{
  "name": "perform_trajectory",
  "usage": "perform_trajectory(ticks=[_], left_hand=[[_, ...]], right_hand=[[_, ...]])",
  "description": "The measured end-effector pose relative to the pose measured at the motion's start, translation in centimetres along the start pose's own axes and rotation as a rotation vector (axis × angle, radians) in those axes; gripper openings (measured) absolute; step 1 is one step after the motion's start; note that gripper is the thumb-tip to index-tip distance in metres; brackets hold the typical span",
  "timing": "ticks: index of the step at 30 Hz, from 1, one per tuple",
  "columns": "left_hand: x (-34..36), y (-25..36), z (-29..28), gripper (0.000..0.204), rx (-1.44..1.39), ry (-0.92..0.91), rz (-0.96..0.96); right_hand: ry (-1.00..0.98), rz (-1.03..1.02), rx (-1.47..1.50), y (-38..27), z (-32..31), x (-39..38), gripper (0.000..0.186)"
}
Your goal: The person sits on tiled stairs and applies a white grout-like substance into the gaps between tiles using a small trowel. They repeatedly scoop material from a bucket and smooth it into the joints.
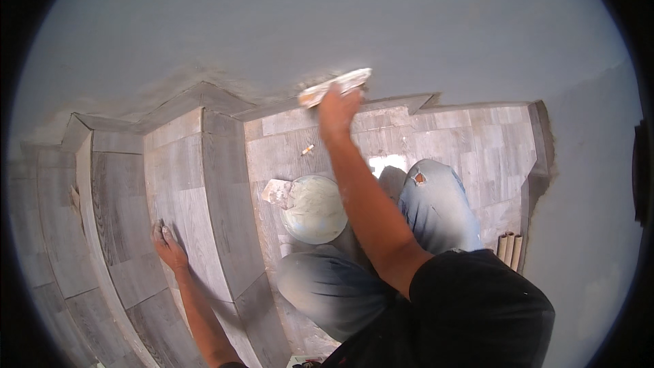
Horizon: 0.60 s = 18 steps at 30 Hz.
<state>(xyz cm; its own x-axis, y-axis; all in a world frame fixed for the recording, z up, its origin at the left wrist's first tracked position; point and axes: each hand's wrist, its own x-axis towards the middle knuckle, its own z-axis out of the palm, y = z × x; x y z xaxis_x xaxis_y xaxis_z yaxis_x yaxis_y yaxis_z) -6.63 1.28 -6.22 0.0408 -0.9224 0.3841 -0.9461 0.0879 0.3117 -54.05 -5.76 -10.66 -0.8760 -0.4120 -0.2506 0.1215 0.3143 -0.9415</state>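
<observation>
Trowel [354,80] — yours sits against the grey wall [443,27], just above the skirting [392,104], with your right hand [337,109] wrapped round it; your left hand [169,245] rests, fingers extended, on a step [191,197]. It should feel light and stiff, likely slippery where smeared, so grip its near edge. Count one trowel, one bucket [313,233] of pale paste [318,201], one smeared flat piece [274,193] at its rim — and three tubes [509,249].

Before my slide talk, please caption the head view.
Right hand holds a flat white-smeared tool at the grey wall; left hand rests on a wood-look step.
</observation>
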Motion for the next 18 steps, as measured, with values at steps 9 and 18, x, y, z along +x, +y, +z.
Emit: perform_trajectory(ticks=[9, 18], left_hand=[[-0.1, 0.0, -0.5, 0.038, -0.001, 0.009, -0.006], [-0.3, -0.3, -0.6, 0.039, 0.026, 0.003, -0.023]], right_hand=[[0.01, 0.405, 0.662, 1.7, -3.0, -2.0, 0.049], [-0.08, 0.347, 0.65, 0.7, -0.6, -1.2, 0.056]])
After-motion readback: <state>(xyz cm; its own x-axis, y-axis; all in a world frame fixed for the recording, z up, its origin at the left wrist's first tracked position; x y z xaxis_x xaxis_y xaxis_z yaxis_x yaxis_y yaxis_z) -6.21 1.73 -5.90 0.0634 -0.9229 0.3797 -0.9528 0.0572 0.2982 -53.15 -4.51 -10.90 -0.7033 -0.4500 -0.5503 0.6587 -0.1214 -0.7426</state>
